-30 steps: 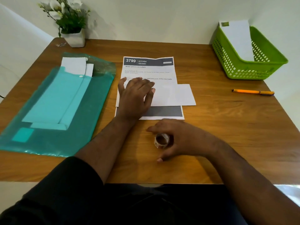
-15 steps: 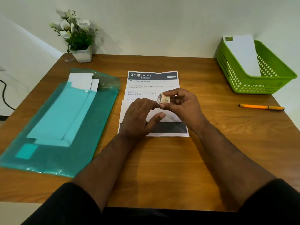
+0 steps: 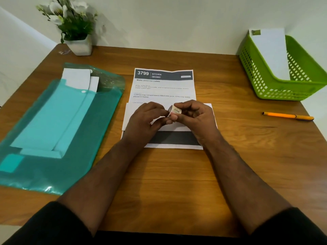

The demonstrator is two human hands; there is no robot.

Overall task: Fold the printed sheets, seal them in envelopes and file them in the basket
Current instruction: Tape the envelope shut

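Wooden table (image 3: 177, 183) against a plain pale wall (image 3: 177, 20)

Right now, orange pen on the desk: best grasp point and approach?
Take the orange pen at mid-barrel, from straight above, fingers closing across its width. It lies flat on the table, running left-right with bare wood all round; the dark cap end at right looks a poorer hold.
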